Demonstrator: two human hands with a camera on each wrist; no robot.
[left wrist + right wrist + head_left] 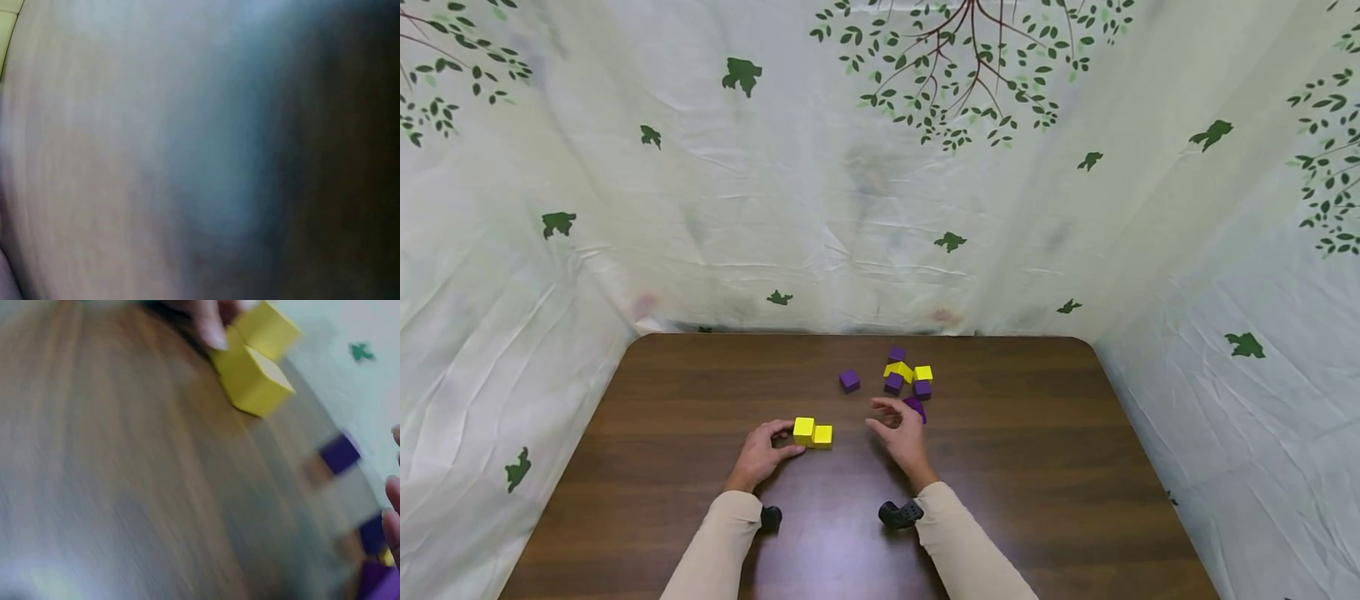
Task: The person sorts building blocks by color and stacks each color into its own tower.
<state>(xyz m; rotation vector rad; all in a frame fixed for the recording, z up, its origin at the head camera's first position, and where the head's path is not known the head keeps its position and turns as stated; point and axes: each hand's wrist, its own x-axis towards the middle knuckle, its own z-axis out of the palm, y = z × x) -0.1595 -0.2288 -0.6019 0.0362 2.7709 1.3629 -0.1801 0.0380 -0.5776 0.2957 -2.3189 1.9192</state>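
Observation:
In the head view, my left hand (760, 457) holds a taller yellow block (803, 431) from its left side, thumb at the front and fingers behind. Touching that block on the right is a lower yellow cube (823, 437). The right wrist view shows the left thumb against the yellow blocks (244, 378). My right hand (901, 435) hovers over the table with thumb and fingers apart and nothing between them. Close behind it lies a purple block (916, 407), partly hidden by the hand. The left wrist view is almost wholly blurred, with a sliver of yellow (6, 34) at its upper left.
Beyond the right hand is a loose cluster: a peaked yellow block (901, 370), a yellow cube (923, 373) and several purple cubes (892, 383). One purple cube (849, 381) sits apart to the left. Leaf-printed white cloth (865, 275) borders the brown table (700, 375).

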